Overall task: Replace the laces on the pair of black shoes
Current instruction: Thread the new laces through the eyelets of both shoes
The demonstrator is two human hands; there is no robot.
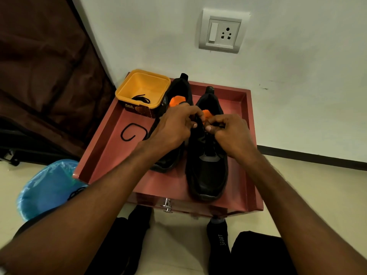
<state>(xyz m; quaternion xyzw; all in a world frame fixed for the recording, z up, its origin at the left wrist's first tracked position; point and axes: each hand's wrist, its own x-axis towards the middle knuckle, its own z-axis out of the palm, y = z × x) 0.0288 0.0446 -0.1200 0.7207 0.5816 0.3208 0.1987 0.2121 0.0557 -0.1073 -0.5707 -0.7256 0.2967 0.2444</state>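
While both black shoes stand side by side on the red tray-top table (241,165), the left hand (174,126) and right hand (228,132) meet over the right shoe (207,169), each with fingers curled, pinching its black lace (199,124) near the top eyelets. The left shoe (178,90) sits just beside the yellow tub (127,92), which holds a coiled lace (142,99); another loose lace (131,132) lies curved on the tray's left.

White wall (297,66) with socket (223,30) — cream floor (317,185), brown curtain (39,66).
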